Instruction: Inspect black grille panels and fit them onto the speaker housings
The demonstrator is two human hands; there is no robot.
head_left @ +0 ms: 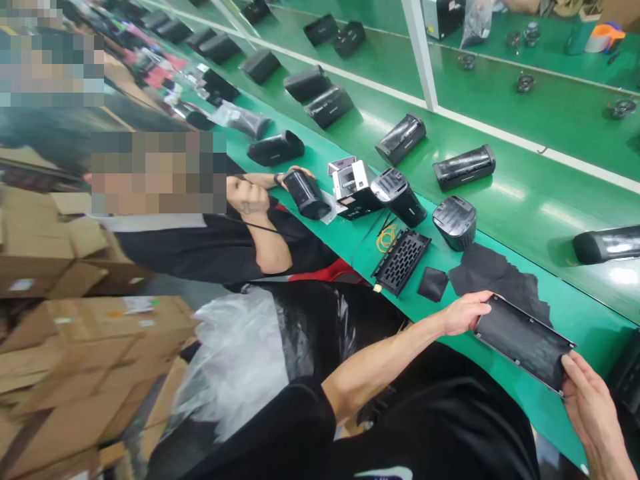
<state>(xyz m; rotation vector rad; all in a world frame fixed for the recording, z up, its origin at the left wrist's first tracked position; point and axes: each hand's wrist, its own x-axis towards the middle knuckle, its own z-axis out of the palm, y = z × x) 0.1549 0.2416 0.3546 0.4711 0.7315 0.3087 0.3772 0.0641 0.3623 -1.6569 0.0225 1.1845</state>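
Between my two hands is a black rectangular panel [523, 347] with small pale tabs along its edges, tilted above the green bench. My left hand [465, 313] pinches its left end. At the opposite end, my right hand [587, 387] grips the right edge, thumb over the surface. Just behind the panel lie several overlapping dark sheets [505, 277]. A small dark square piece [433, 284] rests to their left, beside a black perforated grille panel [403, 260]. Two black speaker housings stand close by, one upright [455, 223] and one leaning [400, 197].
At left a co-worker's hand [300, 175] holds a black cylindrical speaker [306, 193]. A white-and-black machine [354, 190] and yellow wire [386, 237] are on the bench [345, 243]. Several speakers lie along the green conveyor [525, 220]. Cardboard boxes [90, 347] and a plastic bag [240, 360] are lower left.
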